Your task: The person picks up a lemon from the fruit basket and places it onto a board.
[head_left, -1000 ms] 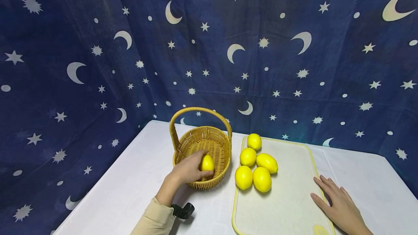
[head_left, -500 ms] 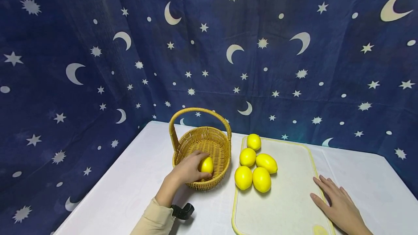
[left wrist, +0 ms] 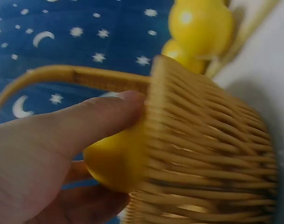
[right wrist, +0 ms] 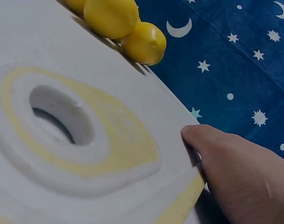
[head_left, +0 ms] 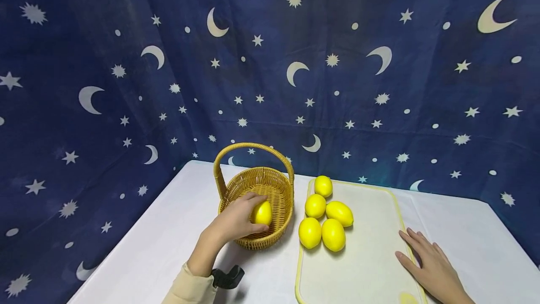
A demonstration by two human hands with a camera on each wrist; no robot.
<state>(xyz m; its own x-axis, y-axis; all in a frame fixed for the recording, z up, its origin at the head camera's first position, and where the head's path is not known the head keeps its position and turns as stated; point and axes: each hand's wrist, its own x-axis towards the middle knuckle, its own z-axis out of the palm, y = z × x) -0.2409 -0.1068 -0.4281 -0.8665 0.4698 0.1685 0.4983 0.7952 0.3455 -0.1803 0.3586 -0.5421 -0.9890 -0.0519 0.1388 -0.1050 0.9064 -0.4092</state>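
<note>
Inside the round wicker basket (head_left: 283, 203), my left hand (head_left: 236, 219) holds a yellow lemon (head_left: 263, 213), fingers on its far side and thumb on its near side. The left wrist view has that lemon (left wrist: 115, 161) between thumb and fingers, partly hidden behind the basket's rim (left wrist: 157, 121). My right hand (head_left: 434, 269) lies with extended fingers at the right edge of a pale, yellow-rimmed cutting board (head_left: 367, 257). In the right wrist view, its thumb (right wrist: 202, 137) touches the board's edge.
Several lemons (head_left: 333, 234) lie grouped on the board's left side, to the right of the basket. An arched handle (head_left: 253, 145) rises over the basket. A white cloth covers the table (head_left: 168, 229). A dark blue star-and-moon curtain (head_left: 270, 74) hangs behind and at the left.
The head view has shifted a little, so the scene sits slightly lower and further left. Both hands keep nearly the same places; the left still holds the lemon inside the basket.
</note>
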